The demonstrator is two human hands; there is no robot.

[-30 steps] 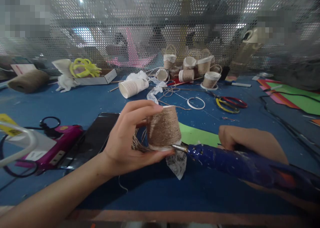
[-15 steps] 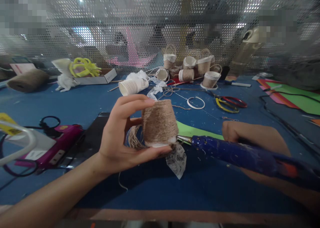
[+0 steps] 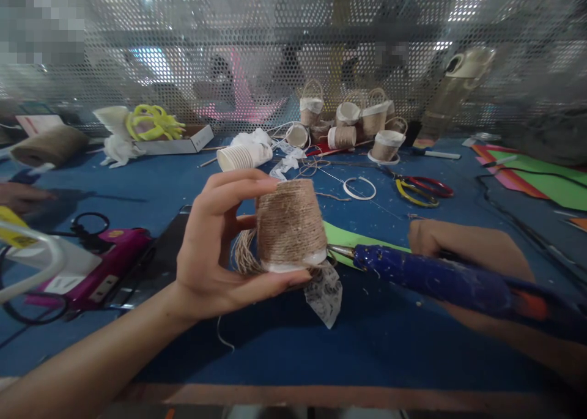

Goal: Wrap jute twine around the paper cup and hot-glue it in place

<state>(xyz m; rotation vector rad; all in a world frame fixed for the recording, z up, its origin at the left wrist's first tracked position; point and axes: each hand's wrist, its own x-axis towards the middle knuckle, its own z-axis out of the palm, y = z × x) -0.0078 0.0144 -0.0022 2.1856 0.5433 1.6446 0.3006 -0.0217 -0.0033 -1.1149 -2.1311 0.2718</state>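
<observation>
My left hand (image 3: 215, 248) grips an upside-down paper cup (image 3: 291, 226) wound with brown jute twine, fingers on its top and thumb along the white lower rim. A bundle of loose twine (image 3: 244, 252) hangs behind the cup, by my palm. My right hand (image 3: 472, 248) is closed around a blue hot glue gun (image 3: 422, 275). Its metal nozzle points left, at the cup's lower right edge. Below that edge a piece of white lace (image 3: 324, 293) lies on the blue table. Green paper (image 3: 362, 238) is partly hidden behind the glue gun.
Small twine-wrapped baskets (image 3: 373, 119) stand at the back by a perforated metal screen. Scissors (image 3: 424, 189), a white ring (image 3: 359, 188) and stacked paper cups (image 3: 236, 158) lie mid-table. At left are a purple power strip (image 3: 110, 260) and another person's hand (image 3: 22, 196).
The wrapped cup and my left hand have shifted slightly left, and the glue gun's nozzle shows a little more clearly. Another person's hand has come in at the left edge.
</observation>
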